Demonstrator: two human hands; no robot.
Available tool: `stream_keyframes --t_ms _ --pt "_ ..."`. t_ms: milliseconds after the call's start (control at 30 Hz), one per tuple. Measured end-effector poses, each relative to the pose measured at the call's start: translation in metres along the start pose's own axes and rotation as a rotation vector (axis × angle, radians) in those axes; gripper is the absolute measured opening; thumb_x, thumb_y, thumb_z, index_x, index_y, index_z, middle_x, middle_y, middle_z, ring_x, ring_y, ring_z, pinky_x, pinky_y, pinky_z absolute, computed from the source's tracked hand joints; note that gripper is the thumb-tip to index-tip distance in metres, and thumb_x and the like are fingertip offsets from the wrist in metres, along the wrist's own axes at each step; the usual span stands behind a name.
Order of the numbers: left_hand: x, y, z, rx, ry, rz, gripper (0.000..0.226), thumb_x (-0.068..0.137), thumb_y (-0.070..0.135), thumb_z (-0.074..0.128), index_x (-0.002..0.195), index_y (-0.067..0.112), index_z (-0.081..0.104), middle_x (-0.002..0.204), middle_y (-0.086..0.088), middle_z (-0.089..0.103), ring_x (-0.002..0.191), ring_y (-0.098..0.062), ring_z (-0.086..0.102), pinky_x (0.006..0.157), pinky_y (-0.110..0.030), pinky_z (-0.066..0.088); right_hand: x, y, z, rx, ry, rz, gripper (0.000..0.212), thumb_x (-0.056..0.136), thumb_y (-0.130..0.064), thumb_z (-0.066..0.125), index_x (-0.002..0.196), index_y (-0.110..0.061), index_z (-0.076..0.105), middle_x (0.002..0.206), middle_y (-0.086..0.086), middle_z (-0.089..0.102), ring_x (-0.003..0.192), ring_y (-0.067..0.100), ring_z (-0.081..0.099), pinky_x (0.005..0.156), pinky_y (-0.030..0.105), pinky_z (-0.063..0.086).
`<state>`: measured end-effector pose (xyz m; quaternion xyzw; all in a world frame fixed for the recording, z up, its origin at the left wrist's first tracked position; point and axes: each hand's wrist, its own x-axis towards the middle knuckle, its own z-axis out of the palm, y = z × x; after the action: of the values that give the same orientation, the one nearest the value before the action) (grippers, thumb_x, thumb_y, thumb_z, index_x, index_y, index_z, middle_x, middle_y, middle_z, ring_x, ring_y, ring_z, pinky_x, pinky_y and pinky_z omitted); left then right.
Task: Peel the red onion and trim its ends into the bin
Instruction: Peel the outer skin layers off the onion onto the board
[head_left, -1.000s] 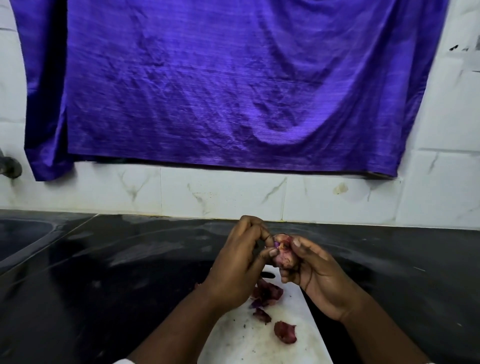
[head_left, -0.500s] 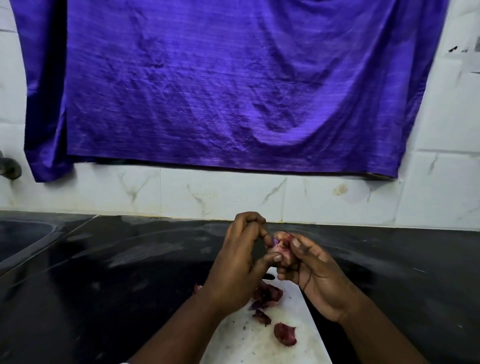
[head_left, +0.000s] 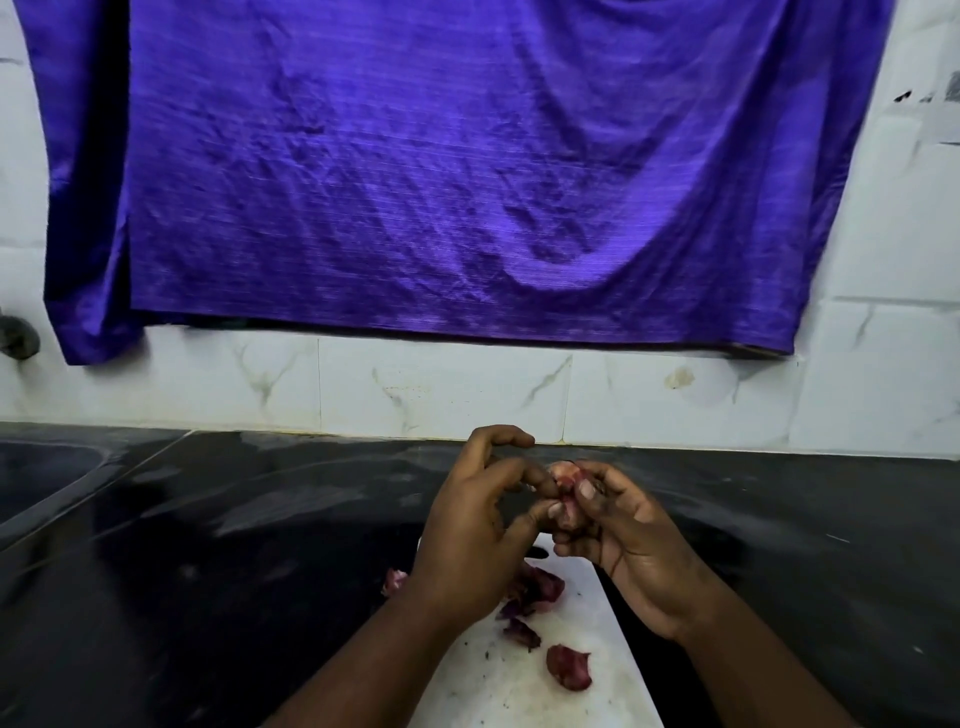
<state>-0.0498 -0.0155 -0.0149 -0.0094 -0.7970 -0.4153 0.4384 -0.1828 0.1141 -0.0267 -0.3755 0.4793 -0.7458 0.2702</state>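
Over black counter (head_left: 208, 545), right fingers (head_left: 602, 480) clasp red onion (head_left: 570, 512); left fingers (head_left: 527, 473) pinch its left side.

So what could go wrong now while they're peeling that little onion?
The red onion is small and held in the fingers of the right hand while the left hand pinches at its skin, so it might slip and drop onto the black counter. Peel scraps lie on the white board, and a stray scrap sits off it on the counter. No bin is in view, so more may scatter.
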Motion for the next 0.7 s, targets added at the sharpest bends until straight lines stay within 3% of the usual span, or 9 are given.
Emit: stream_keyframes --t_ms 200,433,600,700 --pt "-0.001 0.005 0.0016 0.013 0.025 0.023 0.021 0.089 0.007 0.078 0.108 0.013 0.07 0.131 0.01 0.05 0.112 0.006 0.059 0.07 -0.003 0.051 -0.0004 -0.0004 0.0009 -0.004 -0.002 -0.01 0.069 0.064 -0.044 0.094 0.119 -0.01 0.069 0.106 0.017 0.073 0.081 0.023 0.068 0.068 0.036 0.061" --pt "-0.0011 0.0057 0.002 -0.04 0.008 -0.007 0.012 0.091 0.004 0.076 0.1 0.01 0.071 0.131 0.008 0.051 0.106 0.003 0.063 0.068 -0.007 0.054 -0.0009 -0.0005 0.0007 -0.026 0.015 -0.003 0.065 0.068 -0.042 0.091 0.119 -0.01 0.068 0.104 0.019 0.071 0.084 0.027 0.067 0.069 0.037 0.06" --pt "0.0003 -0.0008 0.0015 -0.008 -0.009 0.012 0.009 0.093 0.006 0.073 0.096 0.013 0.07 0.131 0.013 0.049 0.115 0.003 0.058 0.07 -0.008 0.055 0.0 0.0 0.002 0.013 0.006 0.002 0.05 0.081 -0.031 0.081 0.121 -0.006 0.067 0.096 0.024 0.061 0.078 0.028 0.062 0.067 0.037 0.059" --pt "0.0003 -0.0036 0.0018 0.017 -0.034 0.038 0.009 0.095 0.008 0.071 0.096 0.016 0.068 0.134 0.016 0.046 0.121 0.0 0.055 0.073 -0.013 0.059 0.0003 -0.0011 0.0018 0.039 0.042 -0.009 0.051 0.085 -0.035 0.076 0.123 -0.003 0.066 0.102 0.019 0.07 0.078 0.025 0.065 0.063 0.034 0.058"
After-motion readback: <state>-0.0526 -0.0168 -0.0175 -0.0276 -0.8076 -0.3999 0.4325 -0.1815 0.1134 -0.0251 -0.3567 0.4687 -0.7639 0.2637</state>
